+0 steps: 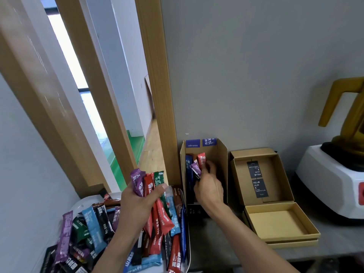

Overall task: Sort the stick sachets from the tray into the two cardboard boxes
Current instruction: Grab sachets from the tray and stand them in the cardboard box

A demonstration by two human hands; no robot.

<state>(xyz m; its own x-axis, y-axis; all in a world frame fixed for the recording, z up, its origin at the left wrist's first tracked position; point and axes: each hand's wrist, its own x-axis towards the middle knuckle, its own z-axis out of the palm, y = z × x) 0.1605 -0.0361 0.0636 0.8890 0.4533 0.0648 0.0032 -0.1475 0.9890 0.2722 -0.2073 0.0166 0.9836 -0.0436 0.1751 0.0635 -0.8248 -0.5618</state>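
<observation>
Right hand (208, 187) pinching purple sachet (196, 168) inside tall box (221, 154); left hand (137, 201) fisted round sachet bundle (146, 181).

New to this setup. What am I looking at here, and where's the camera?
There is no robot: one wide-angle camera on a person's head looks down at their bare hands. The left hand has its grip closed on a bunch of stick sachets above the white tray, which is still heaped with more. The right hand reaches into the tall cardboard box, placing a purple sachet beside others standing there. A second, flatter cardboard box lies open to the right; it holds only dark tags, no sachets. A white appliance stands beyond it.
</observation>
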